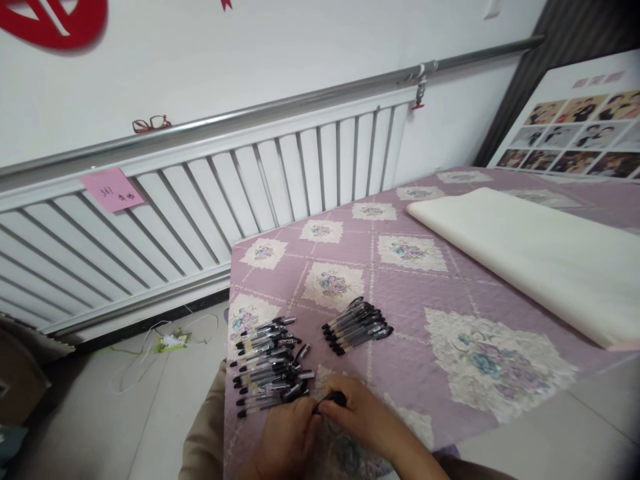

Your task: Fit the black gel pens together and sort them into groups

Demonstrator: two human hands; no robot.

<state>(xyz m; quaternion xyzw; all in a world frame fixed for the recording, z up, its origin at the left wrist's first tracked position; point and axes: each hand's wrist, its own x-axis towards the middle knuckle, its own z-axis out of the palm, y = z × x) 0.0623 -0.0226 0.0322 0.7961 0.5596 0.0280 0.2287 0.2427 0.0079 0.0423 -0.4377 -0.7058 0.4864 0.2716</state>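
Note:
Both my hands meet at the near edge of a purple quilted bedspread (400, 293). My left hand (286, 435) and my right hand (361, 415) are closed together on a small black object (334, 399), probably a pen or its cap, mostly hidden by the fingers. Just beyond my left hand lies a loose pile of several black-capped clear pens (267, 363). A smaller, neater bunch of the same pens (357, 325) lies farther out, ahead of my right hand.
A cream folded sheet (540, 260) lies across the bedspread at the right. A white slatted radiator (200, 193) runs along the wall, bearing a pink note (113, 189) and red glasses (151, 124). A photo board (575, 133) leans at the far right.

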